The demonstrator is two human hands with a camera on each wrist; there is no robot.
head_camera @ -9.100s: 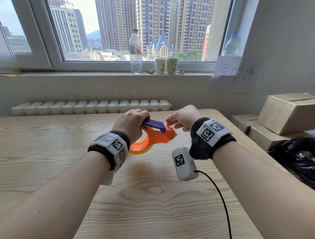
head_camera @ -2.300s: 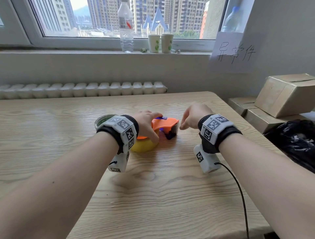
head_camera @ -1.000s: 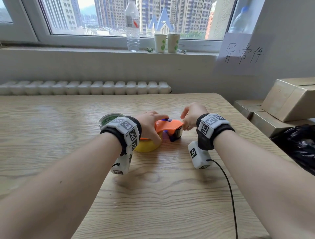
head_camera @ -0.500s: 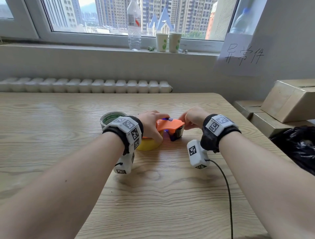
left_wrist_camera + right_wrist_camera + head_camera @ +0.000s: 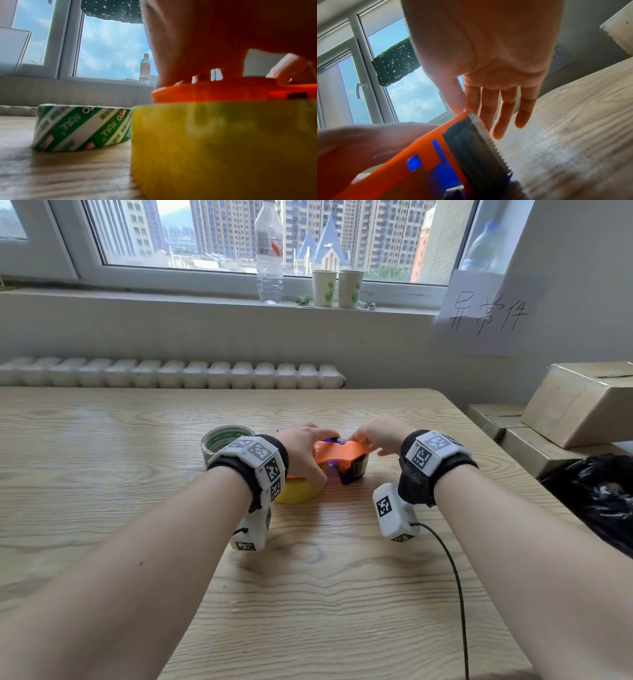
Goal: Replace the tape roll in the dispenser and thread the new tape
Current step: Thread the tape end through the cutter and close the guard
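Observation:
The orange tape dispenser (image 5: 337,451) lies on its side on the wooden table (image 5: 102,460), with a yellow tape roll (image 5: 294,491) mounted underneath it. My left hand (image 5: 305,453) grips the dispenser from above, fingers curled over the orange body (image 5: 223,92) and down beside the yellow roll (image 5: 223,148). My right hand (image 5: 376,436) is at the cutter end. Its fingers (image 5: 503,108) hang straight, and the thumb touches the orange corner by the serrated blade (image 5: 489,139). A green-and-white tape roll (image 5: 222,436) lies flat just left of the dispenser (image 5: 82,127).
A water bottle (image 5: 269,251) and two paper cups (image 5: 337,287) stand on the windowsill. Cardboard boxes (image 5: 582,402) and a black bag (image 5: 599,494) sit past the table's right edge. A black cable (image 5: 455,594) trails from the right wrist camera.
The dispenser, held in the air nine seconds ago, now lies on the table. Over the last second my right hand has shifted slightly left onto the cutter end; the left hand stays put.

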